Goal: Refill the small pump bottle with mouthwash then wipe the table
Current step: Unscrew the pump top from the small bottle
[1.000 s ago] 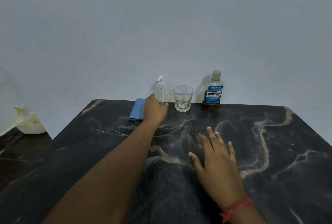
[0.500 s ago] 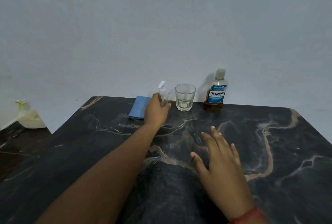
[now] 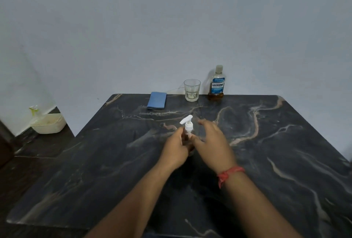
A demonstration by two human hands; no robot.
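Observation:
The small clear pump bottle (image 3: 187, 129) with a white pump head stands on the middle of the dark marble table (image 3: 266, 161). My left hand (image 3: 174, 147) grips its body from the left. Just right of the bottle, my right hand (image 3: 213, 143) hovers with fingers spread and loosely bent, its thumb close to the bottle's neck. The mouthwash bottle (image 3: 216, 83), capped and holding a little amber liquid, stands at the table's far edge by the wall. A folded blue cloth (image 3: 156, 100) lies at the far edge, left of centre.
A clear drinking glass (image 3: 191, 90) stands between the cloth and the mouthwash bottle. Off the table to the left, a white basket (image 3: 49, 123) with a spray bottle sits on a lower dark surface. A pale wall runs behind the table.
My left hand has brought the pump bottle from the far edge to the middle of the table. My right hand has lifted off the table and moved up beside the bottle.

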